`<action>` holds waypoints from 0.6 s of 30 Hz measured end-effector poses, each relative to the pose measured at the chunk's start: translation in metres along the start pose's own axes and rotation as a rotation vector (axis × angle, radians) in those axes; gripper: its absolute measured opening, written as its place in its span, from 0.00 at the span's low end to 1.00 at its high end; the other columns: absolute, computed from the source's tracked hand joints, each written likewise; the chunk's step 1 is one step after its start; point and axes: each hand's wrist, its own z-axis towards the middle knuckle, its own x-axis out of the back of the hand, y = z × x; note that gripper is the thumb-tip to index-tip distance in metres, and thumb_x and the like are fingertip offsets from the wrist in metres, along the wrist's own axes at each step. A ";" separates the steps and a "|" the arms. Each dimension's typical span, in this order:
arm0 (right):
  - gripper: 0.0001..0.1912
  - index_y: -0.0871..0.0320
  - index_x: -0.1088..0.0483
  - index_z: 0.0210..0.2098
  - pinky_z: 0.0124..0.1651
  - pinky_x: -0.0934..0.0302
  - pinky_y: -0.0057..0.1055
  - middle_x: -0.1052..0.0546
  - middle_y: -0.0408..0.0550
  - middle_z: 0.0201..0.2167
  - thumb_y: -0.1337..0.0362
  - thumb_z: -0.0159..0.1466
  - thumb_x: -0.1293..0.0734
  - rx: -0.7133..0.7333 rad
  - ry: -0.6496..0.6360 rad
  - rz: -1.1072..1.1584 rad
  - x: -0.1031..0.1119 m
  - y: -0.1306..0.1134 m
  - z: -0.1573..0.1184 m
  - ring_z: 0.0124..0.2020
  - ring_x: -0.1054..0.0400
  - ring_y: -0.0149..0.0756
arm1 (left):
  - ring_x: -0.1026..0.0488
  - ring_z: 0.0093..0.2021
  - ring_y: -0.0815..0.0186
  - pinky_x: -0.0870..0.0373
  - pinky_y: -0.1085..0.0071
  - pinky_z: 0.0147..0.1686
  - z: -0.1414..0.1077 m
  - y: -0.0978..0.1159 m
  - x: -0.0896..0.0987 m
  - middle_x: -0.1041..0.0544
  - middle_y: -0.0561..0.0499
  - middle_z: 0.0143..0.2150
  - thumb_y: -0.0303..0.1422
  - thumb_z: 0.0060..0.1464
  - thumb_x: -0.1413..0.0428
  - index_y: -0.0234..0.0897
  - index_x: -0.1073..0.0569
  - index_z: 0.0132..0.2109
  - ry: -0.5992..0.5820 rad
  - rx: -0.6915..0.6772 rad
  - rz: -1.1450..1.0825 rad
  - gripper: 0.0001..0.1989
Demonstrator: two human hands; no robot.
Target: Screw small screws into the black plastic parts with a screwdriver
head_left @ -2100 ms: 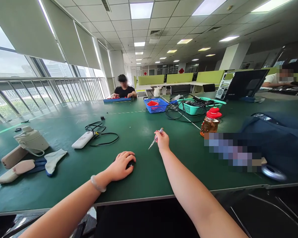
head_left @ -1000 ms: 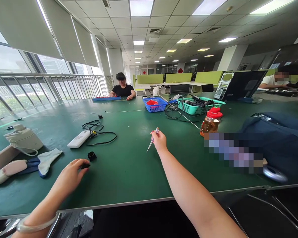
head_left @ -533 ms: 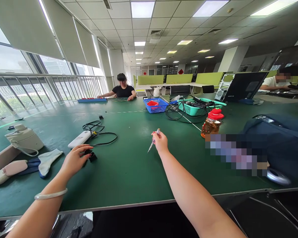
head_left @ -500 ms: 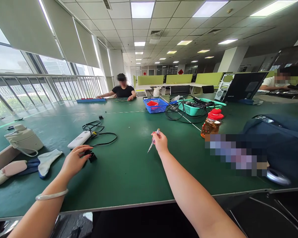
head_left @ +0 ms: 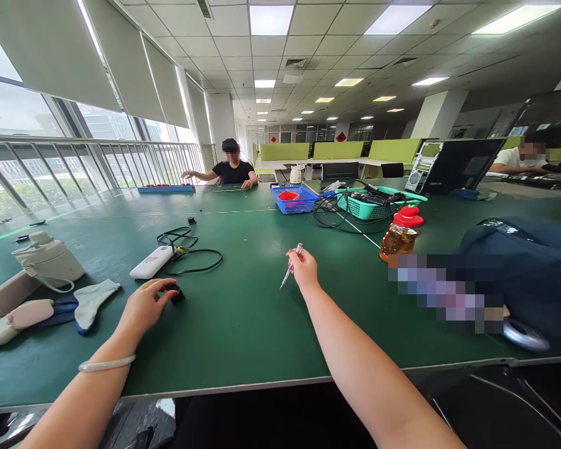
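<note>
On the green surface [head_left: 243, 340], towards 10 o'clock, your left hand [head_left: 143, 310] has thumb and index finger around a small black piece [head_left: 179, 295], though whether they pinch it you cannot tell. Towards 12 o'clock, your right hand's [head_left: 305, 270] fingers are clamped on a slim tool [head_left: 287, 272], its tip slanting down to 7 o'clock and well apart from the piece, so each has its hand but the two are not together. Your left palm faces down, wrist arched, while your right arm stretches nearly straight from 5 o'clock.
</note>
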 end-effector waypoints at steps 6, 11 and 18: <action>0.14 0.57 0.31 0.25 0.19 0.45 0.27 0.33 0.40 0.16 0.51 0.52 0.33 0.018 0.009 -0.003 -0.002 0.001 0.000 0.18 0.40 0.30 | 0.26 0.46 0.54 0.31 0.61 0.50 0.003 -0.009 -0.010 0.23 0.44 0.48 0.47 0.56 0.56 0.42 0.23 0.52 0.016 -0.174 0.086 0.25; 0.14 0.57 0.30 0.25 0.20 0.44 0.28 0.33 0.39 0.16 0.51 0.52 0.34 0.026 0.013 -0.016 -0.002 0.004 0.001 0.18 0.40 0.31 | 0.27 0.46 0.54 0.31 0.60 0.49 0.003 -0.010 -0.011 0.24 0.43 0.47 0.45 0.58 0.57 0.41 0.24 0.53 -0.013 -0.183 0.109 0.25; 0.15 0.57 0.31 0.25 0.21 0.43 0.28 0.33 0.40 0.16 0.51 0.54 0.35 0.066 0.013 -0.071 -0.001 0.002 -0.001 0.18 0.40 0.31 | 0.25 0.44 0.54 0.29 0.62 0.45 0.001 -0.010 -0.007 0.24 0.42 0.48 0.47 0.57 0.55 0.39 0.26 0.50 0.014 -0.087 0.065 0.23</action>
